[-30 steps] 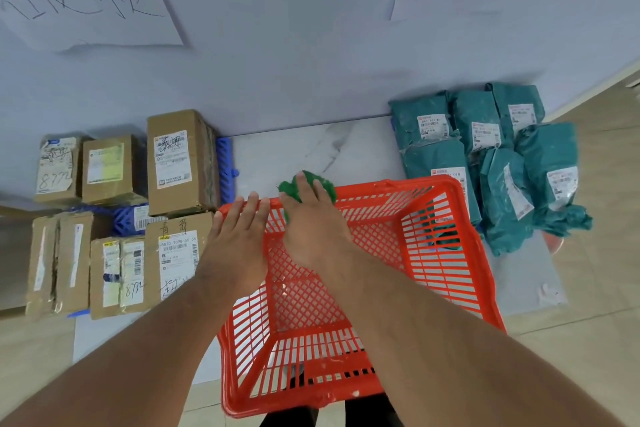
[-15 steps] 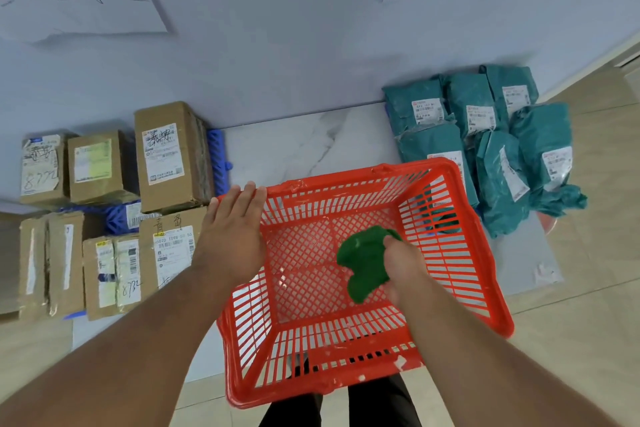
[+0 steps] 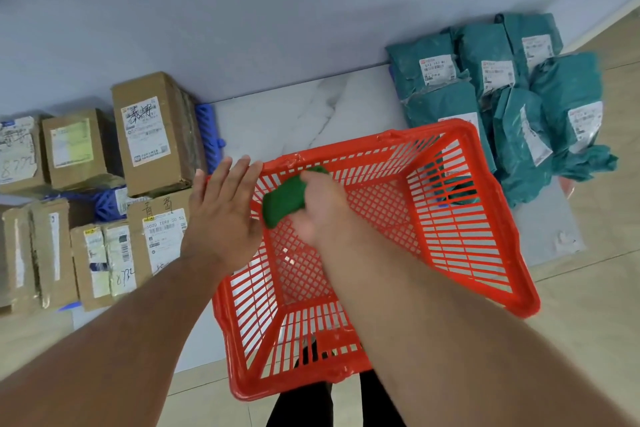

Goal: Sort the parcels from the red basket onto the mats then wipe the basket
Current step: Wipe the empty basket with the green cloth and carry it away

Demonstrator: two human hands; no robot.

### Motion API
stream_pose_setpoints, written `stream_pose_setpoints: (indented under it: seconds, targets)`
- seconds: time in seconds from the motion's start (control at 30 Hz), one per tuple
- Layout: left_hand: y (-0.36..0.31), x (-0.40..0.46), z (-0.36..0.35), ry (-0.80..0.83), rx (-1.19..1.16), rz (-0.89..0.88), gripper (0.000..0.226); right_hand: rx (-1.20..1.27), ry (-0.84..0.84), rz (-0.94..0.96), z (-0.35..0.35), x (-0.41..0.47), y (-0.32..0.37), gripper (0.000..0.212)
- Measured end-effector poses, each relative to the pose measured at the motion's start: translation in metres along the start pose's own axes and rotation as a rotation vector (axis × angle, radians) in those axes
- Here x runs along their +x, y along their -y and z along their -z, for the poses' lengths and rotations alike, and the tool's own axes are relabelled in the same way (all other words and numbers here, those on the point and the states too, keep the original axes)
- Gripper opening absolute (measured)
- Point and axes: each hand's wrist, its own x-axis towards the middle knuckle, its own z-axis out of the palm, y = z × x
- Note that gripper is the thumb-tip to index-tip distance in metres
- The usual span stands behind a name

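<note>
Cardboard boxes (image 3: 157, 135) left, teal bags (image 3: 519, 107) right; hands: left (image 3: 221, 215) spread, right (image 3: 320, 208) gripping cloth (image 3: 282, 198).

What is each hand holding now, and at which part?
The right hand grips the green cloth by its near end, inside the red basket. The left hand holds nothing; it rests flat, fingers straight, on the basket's left rim.

This looks like a parcel sorting spot in a courier station or storeroom. Labelled cardboard boxes (image 3: 157, 135) lie grouped on a blue mat (image 3: 207, 128) at the left, teal mailer bags (image 3: 498, 94) on a grey mat (image 3: 547, 229) at the right, on a tiled floor (image 3: 588, 305) against a pale wall (image 3: 277, 10).
</note>
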Motion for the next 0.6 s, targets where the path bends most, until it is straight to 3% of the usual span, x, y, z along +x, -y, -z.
stream_pose_setpoints:
  seconds: [0.13, 0.27, 0.4, 0.47, 0.53, 0.6]
  targets:
    - [0.003, 0.000, -0.002, -0.005, -0.011, 0.000, 0.087, -0.088, 0.104, 0.001, 0.000, 0.002, -0.014, 0.031]
    - [-0.002, -0.001, 0.003, -0.010, -0.012, 0.008, 0.080, 0.183, -0.081, 0.079, 0.042, 0.010, 0.032, 0.024]
    - [-0.001, 0.000, 0.001, -0.018, -0.002, 0.004, 0.079, 0.387, -0.262, 0.158, 0.059, 0.020, 0.064, 0.038]
    - [-0.001, 0.000, 0.000, -0.019, -0.001, 0.002, 0.079, 0.329, -0.205, 0.120, 0.041, 0.014, 0.053, 0.029]
    - [0.000, 0.000, 0.000, -0.014, -0.009, -0.002, 0.080, 0.179, -0.044, 0.053, 0.017, 0.001, 0.029, 0.010]
    - [0.002, 0.000, 0.000, -0.009, -0.024, -0.004, 0.084, 0.084, 0.085, -0.002, 0.003, -0.012, 0.010, 0.014]
